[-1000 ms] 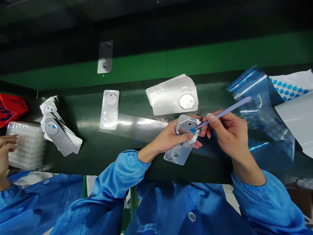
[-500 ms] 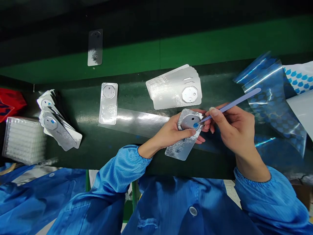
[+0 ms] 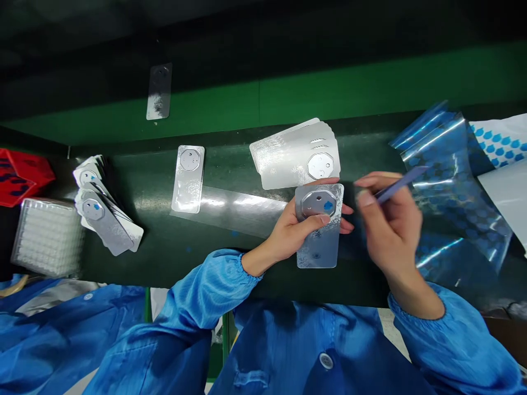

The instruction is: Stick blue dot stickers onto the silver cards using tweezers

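My left hand (image 3: 294,230) grips a silver metal plate (image 3: 319,247), thumb on its face and fingers behind it. A small blue sticker (image 3: 328,206) sits inside the plate's octagonal recess, just above my thumb. To the right, apart from the plate, my right hand (image 3: 389,219) pinches purple tweezers (image 3: 401,184); their tips are blurred, and I cannot tell whether they hold anything. Just beyond my left hand lies a fanned stack of silver plates (image 3: 288,156) with octagonal recesses.
Clear film with blue dots (image 3: 457,175) and a white sheet of blue stickers (image 3: 500,140) lie at right. More plates (image 3: 189,181) rest left of centre, beside a transparent strip (image 3: 234,208). Far left are stacked plates (image 3: 107,219), clear trays (image 3: 47,236) and a red bin (image 3: 24,175).
My right hand has drawn the tweezers away from the plate to the right. The blue sticker stays on the plate, which my left hand has turned more upright.
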`<state>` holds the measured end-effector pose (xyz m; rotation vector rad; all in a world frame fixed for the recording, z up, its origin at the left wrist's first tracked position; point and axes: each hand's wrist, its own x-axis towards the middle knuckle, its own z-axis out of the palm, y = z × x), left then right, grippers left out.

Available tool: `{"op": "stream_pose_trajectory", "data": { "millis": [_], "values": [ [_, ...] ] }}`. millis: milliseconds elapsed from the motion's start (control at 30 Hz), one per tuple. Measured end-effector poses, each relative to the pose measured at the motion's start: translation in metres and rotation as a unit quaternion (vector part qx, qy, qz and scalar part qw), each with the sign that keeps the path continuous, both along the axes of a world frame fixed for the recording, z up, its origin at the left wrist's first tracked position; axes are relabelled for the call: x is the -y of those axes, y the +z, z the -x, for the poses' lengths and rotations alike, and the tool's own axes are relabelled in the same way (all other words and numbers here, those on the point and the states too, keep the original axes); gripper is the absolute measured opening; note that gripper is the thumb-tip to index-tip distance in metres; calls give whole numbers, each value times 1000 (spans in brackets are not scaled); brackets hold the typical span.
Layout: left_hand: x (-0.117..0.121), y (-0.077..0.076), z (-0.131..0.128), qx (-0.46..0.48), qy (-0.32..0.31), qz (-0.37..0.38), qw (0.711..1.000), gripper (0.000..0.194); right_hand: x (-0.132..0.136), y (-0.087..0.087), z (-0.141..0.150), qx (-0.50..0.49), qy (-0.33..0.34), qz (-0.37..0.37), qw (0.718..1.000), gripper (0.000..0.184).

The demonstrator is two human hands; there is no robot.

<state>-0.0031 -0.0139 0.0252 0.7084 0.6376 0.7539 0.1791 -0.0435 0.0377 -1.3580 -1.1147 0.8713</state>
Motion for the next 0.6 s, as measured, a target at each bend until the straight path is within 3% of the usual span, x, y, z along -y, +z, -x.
{"op": "stream_pose_trajectory", "data": {
  "millis": [133,367,600],
  "values": [
    [3,-7,-1,-25,53,-23,998,77,4,-8,13,-60,95,81,990,29],
    [10,-6,-6,-22,72,-38,996,78,1,-7,26,-73,47,64,994,34],
    [15,-2,-12,-20,74,-95,993,72,3,-13,23,-78,61,71,993,36]
  ]
}}
